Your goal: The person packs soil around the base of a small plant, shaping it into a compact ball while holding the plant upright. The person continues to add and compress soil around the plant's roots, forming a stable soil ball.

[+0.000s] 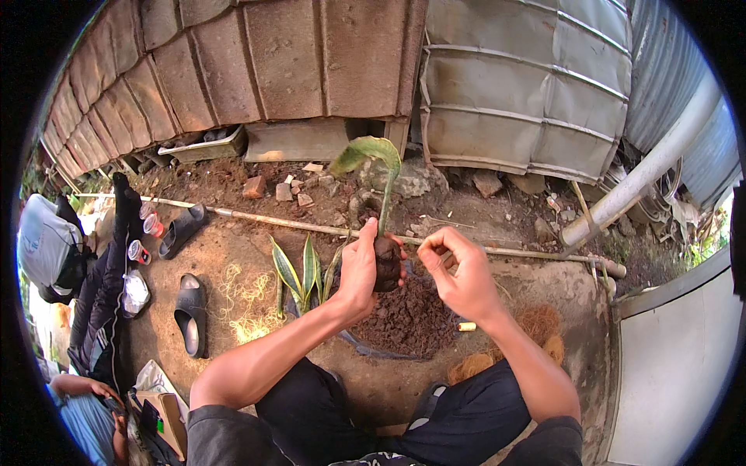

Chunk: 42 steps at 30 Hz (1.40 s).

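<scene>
My left hand (360,268) is wrapped around a dark, moist soil ball (387,265). A single curled snake plant leaf (391,180) rises out of the top of this ball. Just to the right, my right hand (460,271) is raised with thumb and forefinger pinched together; whether a fine thread is between them is too small to tell. Below both hands lies a heap of loose dark soil (408,323) on a plastic sheet (373,350). A small spool of pale thread (466,327) rests at the heap's right edge.
Variegated snake plants (300,274) stand left of the soil, near tangled yellow fibre (247,303). Brown coir fibre (536,326) lies right. Black slippers (190,314), plastic cups (139,251) and another person (87,408) are at left. A long pipe (303,223) crosses the ground beyond.
</scene>
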Each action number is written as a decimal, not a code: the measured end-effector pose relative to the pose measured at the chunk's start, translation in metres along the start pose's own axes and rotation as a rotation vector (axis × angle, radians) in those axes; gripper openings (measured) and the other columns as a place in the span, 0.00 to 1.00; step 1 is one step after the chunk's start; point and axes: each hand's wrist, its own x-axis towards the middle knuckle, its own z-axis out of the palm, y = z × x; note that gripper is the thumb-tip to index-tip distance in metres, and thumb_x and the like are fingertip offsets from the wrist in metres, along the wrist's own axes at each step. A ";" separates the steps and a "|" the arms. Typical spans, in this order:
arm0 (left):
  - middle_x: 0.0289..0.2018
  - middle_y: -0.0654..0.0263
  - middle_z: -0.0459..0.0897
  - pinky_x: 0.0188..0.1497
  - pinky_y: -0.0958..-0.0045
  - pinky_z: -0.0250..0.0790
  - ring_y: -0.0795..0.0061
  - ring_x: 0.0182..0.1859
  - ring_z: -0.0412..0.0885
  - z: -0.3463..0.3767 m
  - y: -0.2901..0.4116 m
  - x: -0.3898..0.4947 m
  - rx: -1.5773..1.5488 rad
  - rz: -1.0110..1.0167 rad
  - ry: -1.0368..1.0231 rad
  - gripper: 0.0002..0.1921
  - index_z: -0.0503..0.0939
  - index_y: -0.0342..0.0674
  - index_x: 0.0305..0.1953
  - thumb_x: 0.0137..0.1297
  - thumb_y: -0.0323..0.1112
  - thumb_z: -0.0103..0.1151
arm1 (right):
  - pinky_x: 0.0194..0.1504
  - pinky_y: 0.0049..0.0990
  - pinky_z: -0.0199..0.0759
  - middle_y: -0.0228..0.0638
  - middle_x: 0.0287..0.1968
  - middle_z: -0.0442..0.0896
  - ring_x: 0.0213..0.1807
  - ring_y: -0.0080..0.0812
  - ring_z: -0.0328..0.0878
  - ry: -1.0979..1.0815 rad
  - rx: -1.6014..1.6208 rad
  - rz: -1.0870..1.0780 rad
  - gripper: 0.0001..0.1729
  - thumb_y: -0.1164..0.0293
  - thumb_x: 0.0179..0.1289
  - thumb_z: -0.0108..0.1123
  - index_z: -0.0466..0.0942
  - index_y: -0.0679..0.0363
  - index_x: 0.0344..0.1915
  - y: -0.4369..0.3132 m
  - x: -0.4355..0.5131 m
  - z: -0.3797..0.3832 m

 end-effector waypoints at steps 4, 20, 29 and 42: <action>0.23 0.61 0.79 0.19 0.71 0.71 0.73 0.19 0.77 0.001 0.001 -0.003 0.014 0.015 0.010 0.26 0.76 0.34 0.33 0.73 0.55 0.43 | 0.31 0.21 0.71 0.33 0.33 0.80 0.32 0.24 0.78 -0.014 -0.097 -0.029 0.07 0.71 0.60 0.64 0.80 0.64 0.34 0.007 0.005 -0.004; 0.20 0.64 0.79 0.19 0.74 0.68 0.77 0.17 0.75 0.003 -0.003 -0.002 0.094 0.081 0.011 0.27 0.78 0.33 0.32 0.74 0.53 0.43 | 0.32 0.30 0.72 0.32 0.30 0.81 0.31 0.35 0.80 0.088 -0.244 -0.263 0.08 0.72 0.46 0.68 0.80 0.58 0.30 0.002 0.005 0.011; 0.20 0.63 0.78 0.19 0.73 0.69 0.76 0.17 0.75 0.006 -0.005 -0.001 0.020 0.046 0.033 0.27 0.77 0.33 0.32 0.73 0.55 0.43 | 0.30 0.26 0.70 0.34 0.28 0.81 0.28 0.30 0.79 0.004 -0.062 -0.118 0.07 0.74 0.47 0.68 0.82 0.60 0.30 0.004 0.004 0.007; 0.25 0.61 0.79 0.21 0.70 0.70 0.72 0.22 0.77 0.000 -0.002 0.006 -0.098 -0.044 0.054 0.26 0.75 0.35 0.36 0.72 0.55 0.41 | 0.28 0.19 0.72 0.32 0.32 0.84 0.32 0.21 0.81 -0.123 0.054 -0.129 0.04 0.76 0.54 0.65 0.83 0.63 0.32 0.005 0.002 0.006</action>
